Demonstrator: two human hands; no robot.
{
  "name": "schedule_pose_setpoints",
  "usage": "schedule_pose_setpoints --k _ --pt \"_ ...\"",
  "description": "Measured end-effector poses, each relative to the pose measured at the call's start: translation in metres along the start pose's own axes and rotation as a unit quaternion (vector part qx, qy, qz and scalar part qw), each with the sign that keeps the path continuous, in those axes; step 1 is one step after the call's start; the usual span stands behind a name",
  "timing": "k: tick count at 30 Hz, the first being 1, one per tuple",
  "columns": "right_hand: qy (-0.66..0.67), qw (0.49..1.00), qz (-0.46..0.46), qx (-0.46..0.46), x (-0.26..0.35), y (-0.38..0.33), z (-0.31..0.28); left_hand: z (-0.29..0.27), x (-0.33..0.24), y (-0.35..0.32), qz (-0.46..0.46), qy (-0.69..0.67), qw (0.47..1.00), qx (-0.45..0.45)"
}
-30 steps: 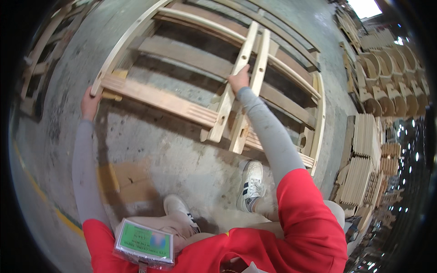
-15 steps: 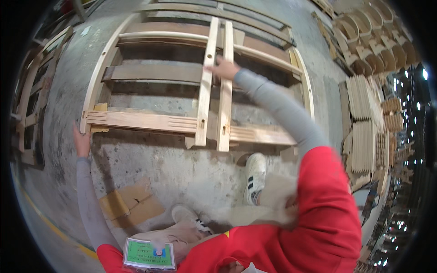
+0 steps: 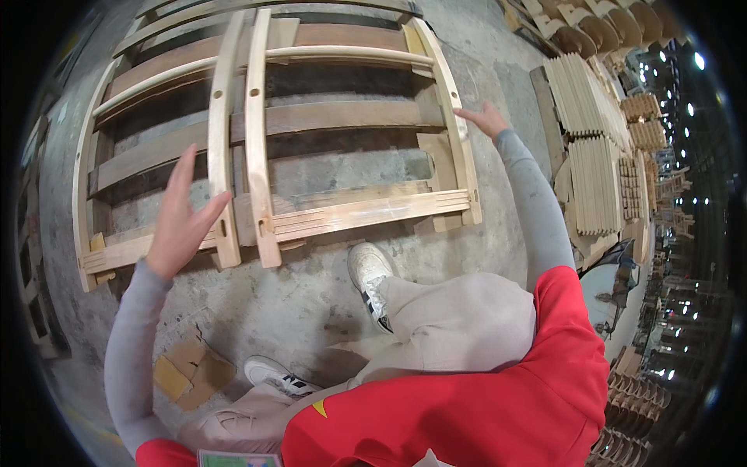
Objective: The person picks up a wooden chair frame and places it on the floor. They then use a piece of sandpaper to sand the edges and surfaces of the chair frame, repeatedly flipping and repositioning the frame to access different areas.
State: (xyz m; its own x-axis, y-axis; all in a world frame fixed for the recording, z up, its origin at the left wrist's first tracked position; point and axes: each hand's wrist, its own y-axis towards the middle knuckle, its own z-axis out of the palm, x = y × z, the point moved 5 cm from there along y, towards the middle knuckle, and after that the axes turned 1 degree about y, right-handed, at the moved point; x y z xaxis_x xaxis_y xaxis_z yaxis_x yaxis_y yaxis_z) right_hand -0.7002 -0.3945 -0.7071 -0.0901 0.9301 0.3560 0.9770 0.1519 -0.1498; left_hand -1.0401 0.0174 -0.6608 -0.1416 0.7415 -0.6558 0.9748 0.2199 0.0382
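Two light wooden frames lie flat, side by side, on a darker wooden pallet (image 3: 152,163). Each has long side posts, a rounded rail and a wide grooved rail. My left hand (image 3: 180,226) is raised with fingers spread beside the inner post of the left frame (image 3: 220,148); whether it touches the post I cannot tell. My right hand (image 3: 489,121) is at the outer post of the right frame (image 3: 373,214), thumb and fingers apart, a fingertip against the wood or just over it. A narrow gap separates the two inner posts.
Torn brown cardboard (image 3: 194,370) lies on the concrete floor near my shoe (image 3: 280,375). To the right stand stacked wooden slats (image 3: 595,183), with curved wooden parts (image 3: 603,27) farther back. Another pallet (image 3: 35,265) sits at the left edge.
My view has shifted right. My left hand has left the left frame's outer corner and risen near its inner post. My right hand has moved from the inner posts to the right frame's outer post.
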Motion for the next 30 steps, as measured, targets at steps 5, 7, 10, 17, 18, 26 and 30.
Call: schedule_pose_setpoints --k 5,7,10,17,18,26,30 --pt "0.196 0.975 0.002 0.103 -0.054 -0.015 0.048 0.093 0.023 0.054 -0.049 0.057 0.997 -0.037" --pt "0.292 0.95 -0.017 0.108 -0.051 -0.019 0.065 0.109 0.039 0.059 -0.073 0.064 0.993 -0.061" --pt "0.312 0.946 0.028 0.085 -0.069 -0.016 0.068 0.135 0.037 0.067 -0.157 -0.049 0.985 -0.046" --pt "0.336 0.938 0.027 0.086 -0.058 -0.009 0.079 0.124 0.052 0.077 -0.146 -0.034 0.985 -0.085" --pt "0.362 0.927 0.018 0.101 -0.046 -0.012 0.09 0.114 0.061 0.072 -0.141 0.001 0.985 -0.096" --pt "0.152 0.988 0.023 0.02 -0.05 -0.024 0.068 0.126 0.049 0.077 -0.172 -0.067 0.978 -0.1" --pt "0.207 0.974 -0.082 -0.034 -0.024 -0.023 0.073 0.116 0.064 0.063 -0.191 -0.12 0.967 -0.122"
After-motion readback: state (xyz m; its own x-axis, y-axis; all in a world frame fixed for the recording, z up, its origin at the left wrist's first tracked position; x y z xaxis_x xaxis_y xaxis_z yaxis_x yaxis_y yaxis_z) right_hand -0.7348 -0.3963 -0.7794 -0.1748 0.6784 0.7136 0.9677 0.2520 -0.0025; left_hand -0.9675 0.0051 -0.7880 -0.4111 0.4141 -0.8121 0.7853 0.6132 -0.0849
